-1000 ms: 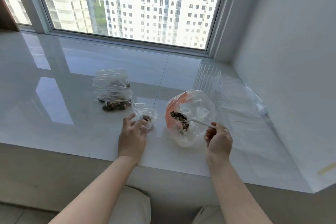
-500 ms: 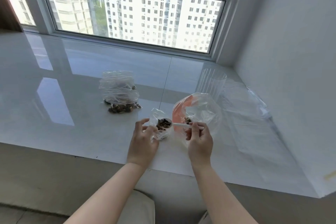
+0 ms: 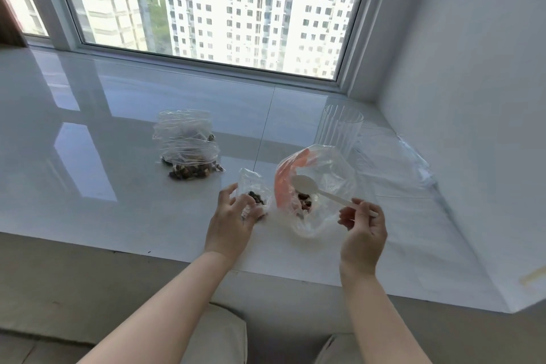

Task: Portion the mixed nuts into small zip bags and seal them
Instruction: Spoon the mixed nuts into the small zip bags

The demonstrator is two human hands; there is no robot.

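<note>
2 filled bags [image 3: 189, 154] lie aside; left hand [image 3: 230, 216] pinches a part-filled small bag [image 3: 254, 192], right hand [image 3: 362, 226] pinches an empty spoon [image 3: 313, 188]; sealing remains.

A wide window [image 3: 206, 18] with a white frame looked out on pale high-rise blocks and let daylight fall on a glossy white bench [image 3: 88, 133]. A plain white wall [image 3: 478, 83] stood at the right, and beige cushions [image 3: 218, 337] lay below the bench's front edge.

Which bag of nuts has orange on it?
The big open bag by the right hand, with the white spoon over it. The small bag in the left hand and the filled bags behind are all clear.
</note>
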